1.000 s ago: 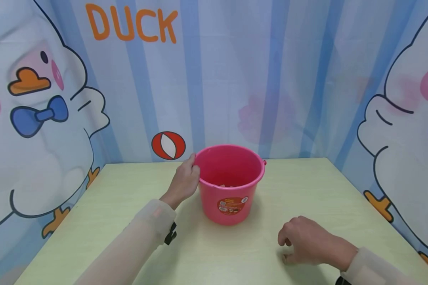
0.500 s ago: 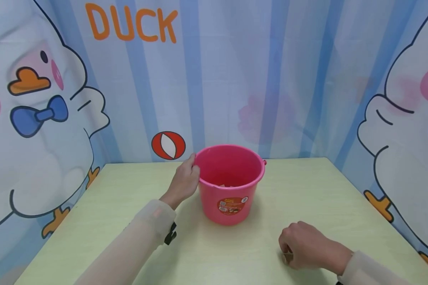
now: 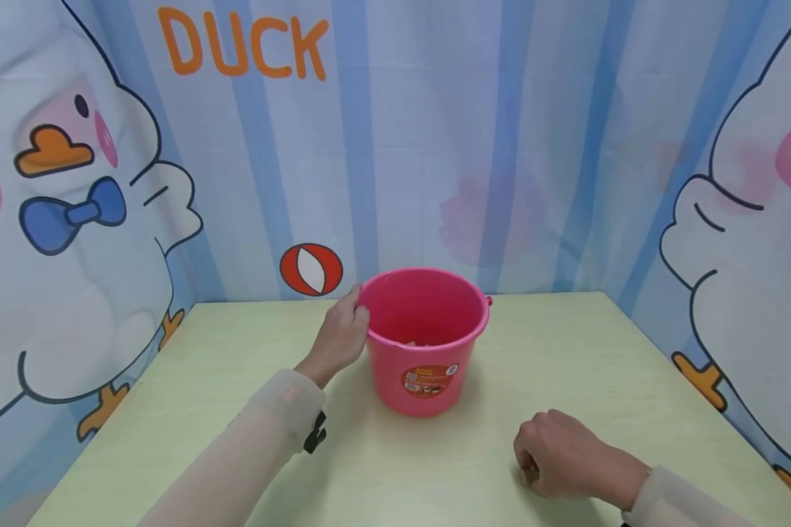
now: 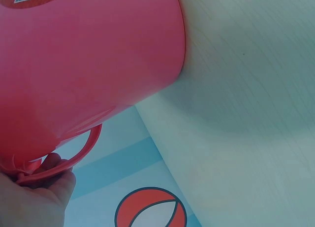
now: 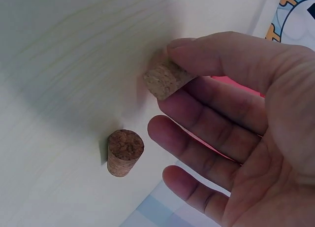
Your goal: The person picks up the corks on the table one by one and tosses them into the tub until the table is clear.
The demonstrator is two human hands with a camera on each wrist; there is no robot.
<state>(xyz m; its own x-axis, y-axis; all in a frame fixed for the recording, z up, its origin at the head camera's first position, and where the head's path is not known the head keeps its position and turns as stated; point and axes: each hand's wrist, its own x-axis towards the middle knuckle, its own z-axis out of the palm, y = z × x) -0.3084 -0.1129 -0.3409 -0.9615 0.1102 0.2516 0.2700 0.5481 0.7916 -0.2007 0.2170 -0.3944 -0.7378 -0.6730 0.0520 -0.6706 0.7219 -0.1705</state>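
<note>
A pink bucket [image 3: 422,373] with a red sticker stands on the table. My left hand [image 3: 339,337] grips its left rim; in the left wrist view, that hand [image 4: 44,197] has its fingers around the bucket's pink handle [image 4: 88,145] near the rim. Low over the table at the right is my right hand [image 3: 573,454]. The right wrist view shows this hand [image 5: 221,109] pinching a cork stopper [image 5: 167,80] between thumb and fingers. A second cork stopper [image 5: 124,152] stands on the table beside the fingertips; the head view hides both corks behind the hand.
Small pale pieces [image 3: 411,343] lie inside the bucket, mostly hidden by its wall. The pale wood-grain table [image 3: 237,439] ends at the back against a blue striped duck curtain [image 3: 402,146], which also runs along both sides.
The right hand's thumb and fingers have come together on a cork, and the hand has lowered slightly. The left hand and the bucket have stayed in place.
</note>
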